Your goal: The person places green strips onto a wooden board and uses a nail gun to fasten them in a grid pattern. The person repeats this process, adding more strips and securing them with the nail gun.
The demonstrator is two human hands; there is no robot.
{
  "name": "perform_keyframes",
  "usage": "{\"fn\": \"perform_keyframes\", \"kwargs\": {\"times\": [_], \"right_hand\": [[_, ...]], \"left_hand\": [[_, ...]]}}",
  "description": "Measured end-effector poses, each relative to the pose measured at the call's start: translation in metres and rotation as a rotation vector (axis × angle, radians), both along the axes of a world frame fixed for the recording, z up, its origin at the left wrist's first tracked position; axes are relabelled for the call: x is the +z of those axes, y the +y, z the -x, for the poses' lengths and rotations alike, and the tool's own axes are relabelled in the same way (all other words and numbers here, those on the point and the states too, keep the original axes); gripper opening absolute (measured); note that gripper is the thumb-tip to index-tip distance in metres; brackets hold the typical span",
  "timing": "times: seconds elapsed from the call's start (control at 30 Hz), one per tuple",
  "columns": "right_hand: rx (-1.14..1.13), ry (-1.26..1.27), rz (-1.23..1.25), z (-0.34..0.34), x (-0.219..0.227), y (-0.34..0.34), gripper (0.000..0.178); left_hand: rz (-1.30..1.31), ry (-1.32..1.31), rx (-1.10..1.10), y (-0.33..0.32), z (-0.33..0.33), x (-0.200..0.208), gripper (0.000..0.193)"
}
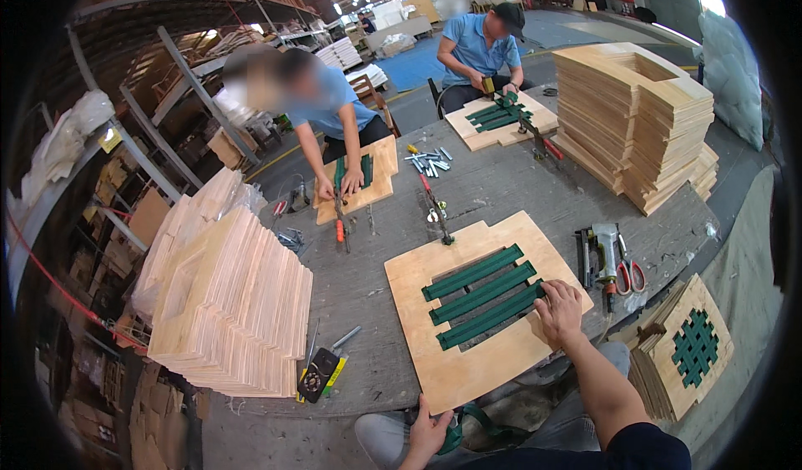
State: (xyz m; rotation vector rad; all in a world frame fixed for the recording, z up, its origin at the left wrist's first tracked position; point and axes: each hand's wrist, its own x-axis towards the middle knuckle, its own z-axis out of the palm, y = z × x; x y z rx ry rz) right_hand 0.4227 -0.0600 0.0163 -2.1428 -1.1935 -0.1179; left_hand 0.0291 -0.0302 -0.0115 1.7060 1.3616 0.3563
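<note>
A light plywood panel (409,294) with a cutout lies before me at the table's near edge. Three dark green webbing straps (484,297) run across its opening, side by side. My right hand (560,313) rests on the panel's right side, fingers bent and pressed on the end of the nearest strap. At the panel's near left corner, my left hand (428,435) has its thumb against the edge; its other fingers are partly hidden, and it seems to grip the corner. Loose green webbing (473,424) hangs beside those fingers, over my lap.
A staple gun (605,253) and red-handled scissors (628,274) lie right of the panel. Plywood stacks (238,303) stand left and right (635,119). A clamp (434,211) sits behind the panel. Two co-workers (484,48) handle similar panels across the table. A woven panel (697,349) leans lower right.
</note>
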Motion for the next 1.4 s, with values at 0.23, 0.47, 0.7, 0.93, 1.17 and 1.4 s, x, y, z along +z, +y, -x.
{"fn": "perform_keyframes", "kwargs": {"times": [0.23,0.47,0.7,0.93,1.17,1.4], "right_hand": [[0.072,0.261,-0.088,-0.036,-0.008,-0.023,0.046],[0.156,0.791,-0.235,0.092,0.004,-0.055,0.038],[0.872,1.391,-0.179,0.178,0.033,-0.073,0.041],[0.911,1.389,0.037,0.171,0.031,-0.072,0.023],[0.927,1.159,0.136,0.186,0.011,-0.095,0.022],[0.779,1.37,0.007,0.172,-0.001,-0.108,0.018]], "left_hand": [[0.125,-0.077,-0.066,-0.028,-0.017,0.034,0.082],[-0.053,-0.512,0.225,-0.017,-0.027,0.053,0.058],[-0.189,-0.855,0.146,-0.014,-0.104,0.148,0.044],[-0.279,-0.923,0.285,-0.004,-0.09,0.158,0.054],[-0.057,-0.997,0.338,0.011,-0.047,0.148,0.068],[-0.025,-0.887,0.168,0.024,-0.048,0.152,0.067]]}}
